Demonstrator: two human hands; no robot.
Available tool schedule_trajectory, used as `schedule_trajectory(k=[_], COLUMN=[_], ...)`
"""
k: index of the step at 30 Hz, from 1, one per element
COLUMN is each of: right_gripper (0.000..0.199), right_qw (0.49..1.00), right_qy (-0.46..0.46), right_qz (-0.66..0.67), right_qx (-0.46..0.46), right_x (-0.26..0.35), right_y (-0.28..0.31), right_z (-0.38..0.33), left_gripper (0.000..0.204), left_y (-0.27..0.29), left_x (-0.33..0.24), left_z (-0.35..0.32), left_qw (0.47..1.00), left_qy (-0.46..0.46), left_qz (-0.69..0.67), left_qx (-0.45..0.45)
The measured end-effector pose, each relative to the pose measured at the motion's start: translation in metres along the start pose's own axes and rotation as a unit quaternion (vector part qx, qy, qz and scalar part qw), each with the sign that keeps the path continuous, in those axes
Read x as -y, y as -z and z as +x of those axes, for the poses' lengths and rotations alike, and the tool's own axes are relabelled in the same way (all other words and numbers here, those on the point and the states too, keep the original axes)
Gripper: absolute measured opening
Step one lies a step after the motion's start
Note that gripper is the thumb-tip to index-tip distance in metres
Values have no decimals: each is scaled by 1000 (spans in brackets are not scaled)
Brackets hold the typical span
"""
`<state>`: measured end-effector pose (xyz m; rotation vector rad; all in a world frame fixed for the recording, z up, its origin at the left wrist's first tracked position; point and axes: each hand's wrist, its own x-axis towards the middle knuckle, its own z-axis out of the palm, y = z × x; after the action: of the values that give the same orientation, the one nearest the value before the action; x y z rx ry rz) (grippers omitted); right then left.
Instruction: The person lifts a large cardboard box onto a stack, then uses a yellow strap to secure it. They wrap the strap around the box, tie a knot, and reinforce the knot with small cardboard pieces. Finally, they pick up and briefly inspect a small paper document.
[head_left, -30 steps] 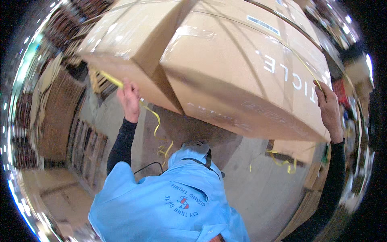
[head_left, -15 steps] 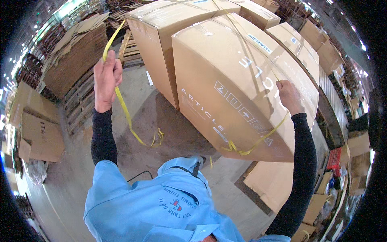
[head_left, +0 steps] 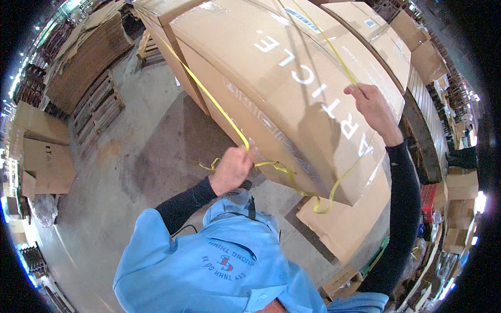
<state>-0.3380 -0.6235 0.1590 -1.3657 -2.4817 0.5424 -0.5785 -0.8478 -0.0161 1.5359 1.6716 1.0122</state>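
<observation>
A large brown carton [head_left: 245, 62] stands in front of me, white printing on its top and side. My left hand [head_left: 232, 169], closed in a fist low by the carton's near side, grips a yellow strap [head_left: 210, 95] that runs tautly up to the far left. Over the top of the carton, my right hand [head_left: 373, 115] pinches another length of yellow strap [head_left: 334, 52] coming from the far side. Slack strap [head_left: 292, 180] hangs in loops between the two hands, along the carton's near lower edge.
More cartons [head_left: 370, 34] stand behind, beside a slatted conveyor or rack [head_left: 428, 130] at right. A flat cardboard sheet [head_left: 347, 224] lies below the carton's near corner. Flattened cardboard [head_left: 88, 62] is stacked on a pallet [head_left: 96, 107] at left, near opened boxes [head_left: 47, 164].
My left hand has come down and right, drawing its strap across the carton's left side. My right hand remains over the carton top. The view has shifted closer over the carton.
</observation>
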Motion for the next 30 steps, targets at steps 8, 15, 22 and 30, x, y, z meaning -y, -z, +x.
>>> schedule_trajectory(k=[8, 15, 22, 30], right_gripper=[34, 34, 31, 35], right_qw=[915, 884, 915, 923], right_qy=[-41, 17, 6, 45], right_qz=[381, 425, 369, 341], right_qx=[125, 196, 164, 172], right_x=[-40, -121, -203, -269], right_y=[17, 53, 103, 120], right_z=[-15, -20, -4, 18], left_gripper=[26, 29, 18, 31], left_y=[-119, -211, -255, -325], left_x=[-35, -87, -122, -171], left_z=[-52, -57, -65, -16], left_qw=[972, 989, 953, 967], left_qy=[-100, -75, -71, 187], left_qz=[154, 123, 254, -151], left_qx=[145, -37, -152, -83])
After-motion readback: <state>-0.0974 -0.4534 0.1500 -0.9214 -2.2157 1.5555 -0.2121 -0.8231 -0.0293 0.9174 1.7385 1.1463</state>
